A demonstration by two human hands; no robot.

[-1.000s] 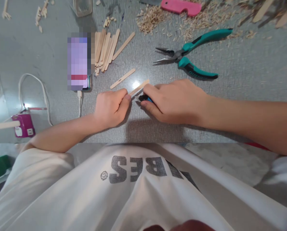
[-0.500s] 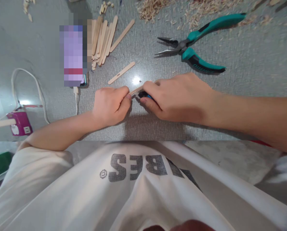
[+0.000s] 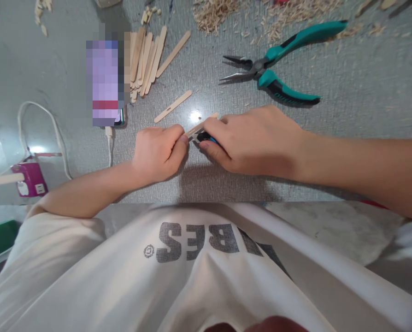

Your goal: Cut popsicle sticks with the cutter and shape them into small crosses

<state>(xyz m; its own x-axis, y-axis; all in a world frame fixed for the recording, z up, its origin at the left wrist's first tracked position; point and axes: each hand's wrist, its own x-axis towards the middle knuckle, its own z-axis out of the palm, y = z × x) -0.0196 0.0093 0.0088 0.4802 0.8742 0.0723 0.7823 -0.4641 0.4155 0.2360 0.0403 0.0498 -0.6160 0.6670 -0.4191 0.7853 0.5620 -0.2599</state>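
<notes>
My left hand [image 3: 161,152] is closed on one end of a flat wooden craft stick [image 3: 210,118], which slants up and right from the thumb. My right hand [image 3: 252,138] grips a utility knife [image 3: 203,137] with a black and blue handle, its body mostly hidden in the palm. The short blade meets the stick close to my left thumb. Just beyond my hands lies another craft stick [image 3: 173,106] with a small dark slot in its middle.
A pile of craft sticks [image 3: 145,60] lies at the back, beside a blurred-out phone [image 3: 105,83] on a white cable [image 3: 110,147]. Teal-handled needle-nose pliers [image 3: 259,65] rest open behind my right hand. Wood shavings [image 3: 214,16] spread along the far side. A purple plug adapter [image 3: 31,180] sits at left.
The far end of the held stick now shows beyond my right fingers. Both hands keep nearly the same place, and the camera view has shifted slightly.
</notes>
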